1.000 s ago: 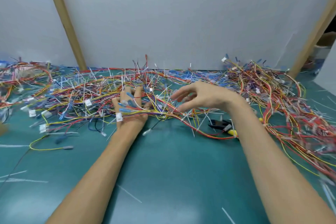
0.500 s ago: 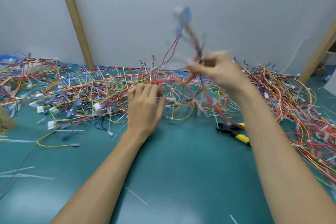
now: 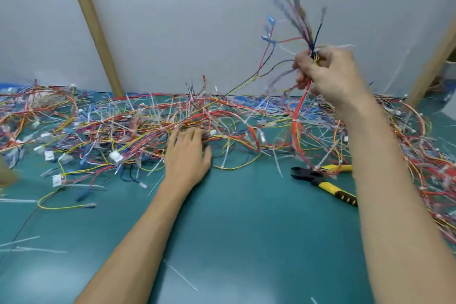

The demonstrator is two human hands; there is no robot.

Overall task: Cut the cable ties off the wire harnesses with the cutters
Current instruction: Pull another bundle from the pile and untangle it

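Our right hand (image 3: 328,74) is raised above the tabletop (image 3: 246,242), its grip closed tight round one harness (image 3: 299,116). The fingers are curled round the bundle where the wires come together. The free ends with blue terminals fan up above the fist, blurred. The red and yellow tail hangs down into the pile (image 3: 138,126), where it is tangled. Our left hand (image 3: 187,155) lies flat on the near edge of the pile, fingers straight, pressing it down and gripping nothing. The cutters (image 3: 318,180) lie on the tabletop, near our right forearm, jaws apart, with strands across their yellow handles.

We judge the harness light and limp. The thin wires bend freely and will snag on their neighbours, so it should come free by pulling gently while the pile is pinned. The best hold is at a bound section, beside a tie (image 3: 277,163), where the wires are gathered and stiffest. That keeps the tie steady for the blades and the insulation clear of them. The ties look thin and springy.

The tabletop is a smooth teal mat, strewn with white offcuts (image 3: 181,275). Behind it stands a plain grey wall (image 3: 197,20), crossed by a slanting wooden post (image 3: 91,24).
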